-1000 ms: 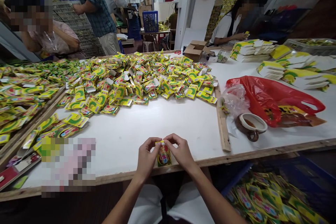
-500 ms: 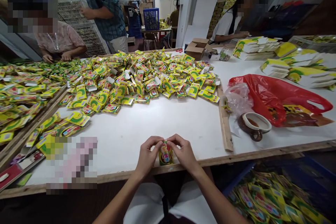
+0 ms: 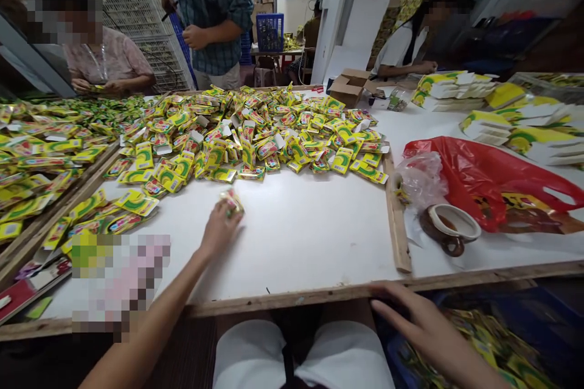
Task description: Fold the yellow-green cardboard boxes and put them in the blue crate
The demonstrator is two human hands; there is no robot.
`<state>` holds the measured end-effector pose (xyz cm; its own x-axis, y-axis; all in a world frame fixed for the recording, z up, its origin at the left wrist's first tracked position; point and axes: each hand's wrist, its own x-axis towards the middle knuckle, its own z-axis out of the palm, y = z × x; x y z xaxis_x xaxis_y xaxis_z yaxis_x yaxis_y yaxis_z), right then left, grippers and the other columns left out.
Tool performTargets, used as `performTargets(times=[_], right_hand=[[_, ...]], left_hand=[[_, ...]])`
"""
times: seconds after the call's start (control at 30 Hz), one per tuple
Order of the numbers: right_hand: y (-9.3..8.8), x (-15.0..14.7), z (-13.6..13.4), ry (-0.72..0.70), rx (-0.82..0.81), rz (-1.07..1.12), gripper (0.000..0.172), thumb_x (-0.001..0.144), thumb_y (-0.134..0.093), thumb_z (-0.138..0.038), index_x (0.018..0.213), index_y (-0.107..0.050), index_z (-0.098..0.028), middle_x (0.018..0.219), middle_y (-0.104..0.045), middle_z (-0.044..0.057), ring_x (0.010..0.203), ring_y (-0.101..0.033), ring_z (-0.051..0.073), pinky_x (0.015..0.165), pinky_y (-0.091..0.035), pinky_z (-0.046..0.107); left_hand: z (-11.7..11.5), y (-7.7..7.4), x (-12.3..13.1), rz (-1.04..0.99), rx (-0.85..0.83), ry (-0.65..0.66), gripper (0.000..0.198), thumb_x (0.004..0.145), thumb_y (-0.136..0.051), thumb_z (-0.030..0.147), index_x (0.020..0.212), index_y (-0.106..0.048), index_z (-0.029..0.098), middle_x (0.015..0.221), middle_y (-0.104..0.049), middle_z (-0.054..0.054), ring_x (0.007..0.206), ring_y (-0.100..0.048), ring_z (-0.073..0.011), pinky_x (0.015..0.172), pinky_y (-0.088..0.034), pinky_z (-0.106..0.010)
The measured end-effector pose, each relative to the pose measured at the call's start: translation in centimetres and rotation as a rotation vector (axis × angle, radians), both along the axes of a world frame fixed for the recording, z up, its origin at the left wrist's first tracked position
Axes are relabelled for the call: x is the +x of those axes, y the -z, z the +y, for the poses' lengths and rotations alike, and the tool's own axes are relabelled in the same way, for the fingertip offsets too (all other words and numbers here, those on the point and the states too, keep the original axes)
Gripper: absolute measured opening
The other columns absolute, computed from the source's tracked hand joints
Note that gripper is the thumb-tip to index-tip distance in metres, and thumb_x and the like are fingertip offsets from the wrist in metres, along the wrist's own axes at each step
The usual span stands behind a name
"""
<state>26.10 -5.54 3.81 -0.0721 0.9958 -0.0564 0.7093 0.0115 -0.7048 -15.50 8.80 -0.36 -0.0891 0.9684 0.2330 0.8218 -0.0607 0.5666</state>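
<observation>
My left hand [image 3: 222,225] is stretched forward over the white table, its fingers closed on a small yellow-and-green printed box [image 3: 232,200], smeared a little by motion. Just beyond it lies the near edge of a large heap of similar small boxes [image 3: 219,155]. At the table's front edge, my right hand [image 3: 404,310] hangs to the right with thumb and fingers apart, holding nothing visible. Below and beside it is a blue crate [image 3: 515,310] with many of the yellow-and-green boxes [image 3: 493,340] in it.
Wooden strips [image 3: 396,225] divide the table. To the right are a brown cup [image 3: 449,228] of liquid, a red plastic bag [image 3: 493,176] and stacks of flat cartons [image 3: 451,91]. A cardboard box [image 3: 349,86] stands at the back. Other people sit or stand around the table.
Both hands were together on one box at the front edge. Now they are apart: the left has reached forward-left and holds a box; the right has moved right towards the crate and is open.
</observation>
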Motion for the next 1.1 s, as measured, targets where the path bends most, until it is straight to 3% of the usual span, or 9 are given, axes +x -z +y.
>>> performTargets(times=[0.07,0.13,0.3,0.43,0.57,0.7,0.83,0.93,1.1], right_hand=[[0.4,-5.7,1.9,-0.108,-0.072,0.173,0.026,0.082,-0.054,-0.041,0.096,-0.068,-0.024,0.098,-0.071,0.007,0.090,-0.065,0.023,0.080,-0.052,0.034],[1.4,-10.5,3.9,-0.076,-0.073,0.289,0.023,0.083,-0.052,-0.034,0.098,-0.065,-0.021,0.097,-0.069,0.008,0.083,-0.064,0.021,0.074,-0.052,0.033],[5.0,-16.8,6.8,0.072,-0.049,0.440,0.034,0.077,-0.055,-0.019,0.111,-0.052,-0.018,0.090,-0.063,0.007,0.068,-0.061,0.018,0.066,-0.052,0.033],[5.1,-17.0,6.5,0.037,-0.025,0.608,0.034,0.080,-0.051,-0.019,0.113,-0.044,-0.021,0.080,-0.056,0.000,0.065,-0.059,0.015,0.059,-0.050,0.027],[4.0,-15.8,5.8,-0.072,0.039,0.700,0.031,0.083,-0.052,-0.022,0.113,-0.047,-0.023,0.096,-0.060,0.002,0.074,-0.060,0.014,0.066,-0.049,0.025],[3.4,-15.0,6.3,-0.167,0.036,0.647,0.015,0.086,-0.050,-0.024,0.096,-0.060,-0.020,0.092,-0.065,0.003,0.082,-0.060,0.016,0.076,-0.047,0.027],[3.1,-15.0,7.4,-0.197,0.057,0.568,0.018,0.087,-0.049,-0.024,0.089,-0.067,-0.019,0.088,-0.068,0.003,0.082,-0.061,0.017,0.077,-0.046,0.029],[2.8,-15.3,7.9,-0.243,0.111,0.538,0.020,0.088,-0.049,-0.024,0.082,-0.069,-0.019,0.082,-0.067,0.003,0.079,-0.060,0.017,0.075,-0.046,0.028],[3.0,-15.7,7.8,-0.195,0.130,0.587,0.012,0.086,-0.053,-0.024,0.088,-0.064,-0.019,0.083,-0.065,0.002,0.076,-0.059,0.016,0.071,-0.046,0.027]], left_hand=[[-3.3,0.1,3.5,-0.035,-0.028,0.154,0.010,0.080,-0.055,0.029,0.085,-0.059,0.021,0.115,-0.055,-0.007,0.107,-0.055,-0.0232,0.093,-0.044,-0.037],[-6.1,0.1,6.5,-0.132,-0.048,0.179,0.005,0.078,-0.056,0.025,0.082,-0.056,0.021,0.110,-0.054,-0.008,0.104,-0.055,-0.0232,0.089,-0.045,-0.037],[-9.0,0.1,10.4,-0.592,-0.190,0.028,0.043,0.073,-0.063,0.023,0.111,-0.043,0.022,0.109,-0.055,-0.008,0.084,-0.060,-0.0178,0.074,-0.049,-0.033],[-9.3,-0.2,11.3,-0.894,-0.195,0.052,0.042,0.078,-0.061,0.028,0.113,-0.038,0.024,0.097,-0.060,-0.004,0.079,-0.060,-0.0155,0.071,-0.048,-0.029],[-9.8,-1.0,11.4,-0.988,-0.170,0.195,0.036,0.083,-0.056,0.028,0.115,-0.040,0.026,0.098,-0.061,-0.003,0.087,-0.061,-0.0162,0.076,-0.047,-0.028],[-10.1,-1.4,11.0,-0.978,-0.268,0.292,0.037,0.084,-0.056,0.029,0.118,-0.042,0.026,0.098,-0.061,-0.004,0.085,-0.062,-0.0164,0.073,-0.049,-0.028],[-10.1,-1.5,10.5,-0.955,-0.300,0.288,0.042,0.083,-0.057,0.031,0.122,-0.044,0.026,0.096,-0.060,-0.003,0.082,-0.062,-0.0162,0.069,-0.050,-0.027],[-10.1,-1.5,10.4,-0.974,-0.329,0.268,0.032,0.081,-0.059,0.033,0.110,-0.053,0.022,0.096,-0.063,-0.005,0.081,-0.064,-0.0174,0.069,-0.052,-0.028],[-9.8,-1.3,10.5,-0.918,-0.153,0.194,0.016,0.083,-0.057,0.028,0.095,-0.061,0.019,0.107,-0.062,-0.008,0.100,-0.060,-0.0207,0.085,-0.050,-0.032]])
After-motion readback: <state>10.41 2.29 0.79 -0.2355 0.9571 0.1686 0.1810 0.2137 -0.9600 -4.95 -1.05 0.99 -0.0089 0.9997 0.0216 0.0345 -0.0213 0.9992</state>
